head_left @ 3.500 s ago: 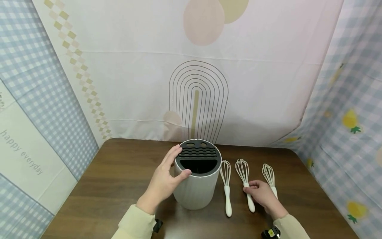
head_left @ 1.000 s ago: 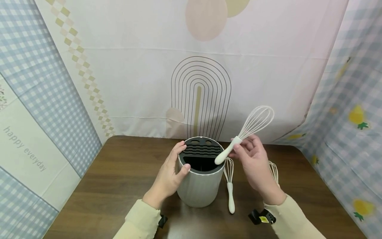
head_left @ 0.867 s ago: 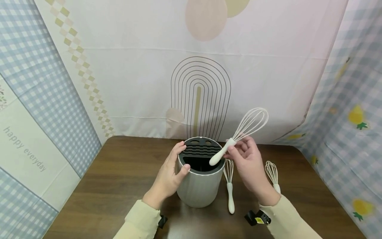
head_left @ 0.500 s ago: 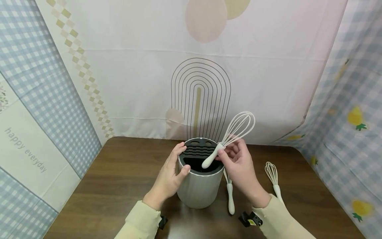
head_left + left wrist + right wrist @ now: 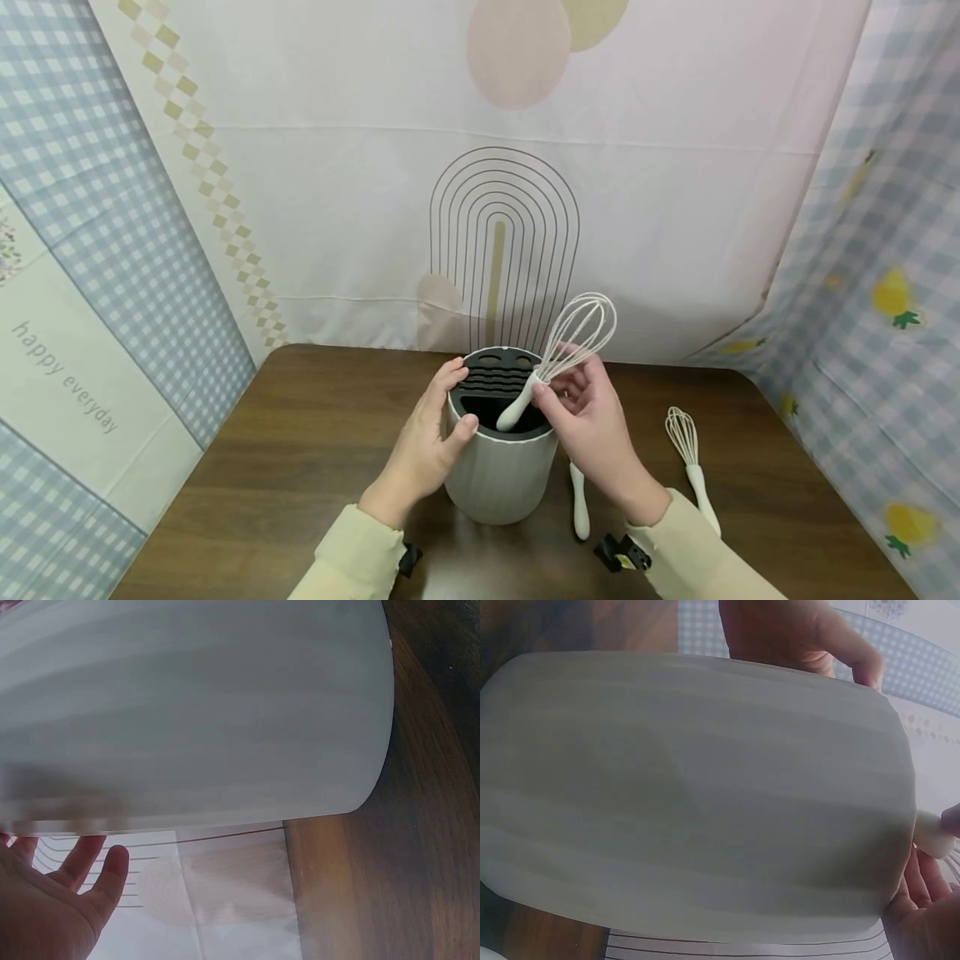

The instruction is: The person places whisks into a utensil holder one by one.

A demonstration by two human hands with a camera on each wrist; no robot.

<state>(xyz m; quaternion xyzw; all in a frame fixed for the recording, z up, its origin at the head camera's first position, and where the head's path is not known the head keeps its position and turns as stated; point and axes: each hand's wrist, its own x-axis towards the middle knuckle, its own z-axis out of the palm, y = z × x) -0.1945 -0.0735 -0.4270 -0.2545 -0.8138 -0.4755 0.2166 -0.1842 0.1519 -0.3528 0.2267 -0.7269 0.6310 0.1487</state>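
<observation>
Whisk [image 5: 551,363], neck [image 5: 537,380] in right hand [image 5: 594,423]

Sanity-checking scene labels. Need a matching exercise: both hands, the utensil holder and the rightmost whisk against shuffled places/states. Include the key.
Column 1
1. Left hand
2. Right hand
3. Utensil holder
4. Rightmost whisk

Column 2
A. Lies on the table
B. Pinches a raised whisk
C. Stands upright, with a black insert on top
D. Against the utensil holder's left side

Pairs: 1-D, 2-B, 3-C, 4-A
</observation>
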